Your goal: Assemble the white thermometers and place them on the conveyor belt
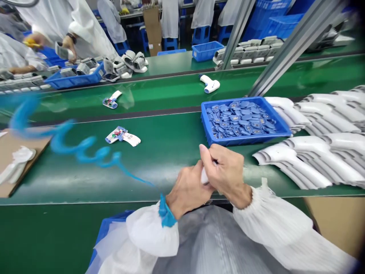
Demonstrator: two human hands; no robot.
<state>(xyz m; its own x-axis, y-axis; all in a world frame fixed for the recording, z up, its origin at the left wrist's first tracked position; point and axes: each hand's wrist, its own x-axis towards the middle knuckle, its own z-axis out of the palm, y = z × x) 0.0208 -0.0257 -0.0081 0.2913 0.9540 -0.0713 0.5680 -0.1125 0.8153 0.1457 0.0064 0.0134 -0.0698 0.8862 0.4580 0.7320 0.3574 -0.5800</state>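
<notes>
My left hand (189, 188) and my right hand (227, 169) are closed together around a white plastic part (204, 176). Only a small piece of it shows between the fingers; the rest is hidden. My right thumb points up. A blue strap (166, 213) circles my left wrist, and a coiled blue cord (98, 154) stretches from it to the left. Just beyond my hands stands a blue tray (225, 142) full of small blue oval parts (245, 118). An opened gun-shaped housing (128, 138) with wiring lies on the green bench to the left.
White curved shells (310, 158) are stacked at the right. Another opened housing (111, 102) and a white gun-shaped device (210, 83) lie on the green belt (165, 91). Cardboard (34, 163) holds white parts at left. A metal post (285, 49) slants overhead. Co-workers (71, 30) stand across the line.
</notes>
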